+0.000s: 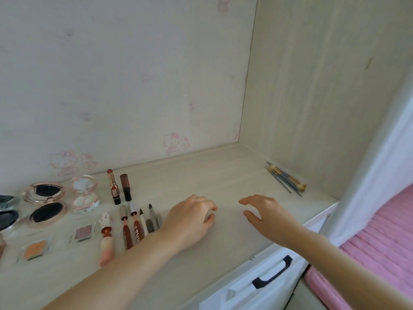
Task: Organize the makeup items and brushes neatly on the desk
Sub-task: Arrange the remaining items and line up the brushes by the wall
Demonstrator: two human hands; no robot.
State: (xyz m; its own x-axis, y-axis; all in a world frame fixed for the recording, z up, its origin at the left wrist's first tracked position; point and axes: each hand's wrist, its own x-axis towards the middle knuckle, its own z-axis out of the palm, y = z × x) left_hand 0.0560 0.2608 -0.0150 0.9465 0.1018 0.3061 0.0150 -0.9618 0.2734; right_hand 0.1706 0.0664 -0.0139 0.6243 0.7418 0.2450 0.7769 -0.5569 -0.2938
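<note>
Makeup lies in rows on the left of the pale wooden desk (pixel 223 175): open round compacts (pixel 44 193), two upright lipsticks (pixel 112 186), two square eyeshadow pans (pixel 83 232), a pink tube (pixel 106 238), two brown lip glosses (pixel 126 229) and several liner pens (pixel 149 220). A small bundle of brushes (pixel 286 179) lies apart at the back right by the side panel. My left hand (pixel 190 217) rests on the desk just right of the pens, fingers loosely curled, with nothing plainly in them. My right hand (pixel 266 218) hovers mid-desk, fingers spread, holding nothing.
A back wall with pink cartoon stickers and a wooden side panel (pixel 312 97) close in the desk. Below the front edge is a white drawer with a black handle (pixel 272 274). A white curtain (pixel 380 175) and a pink bed cover (pixel 380 253) lie to the right.
</note>
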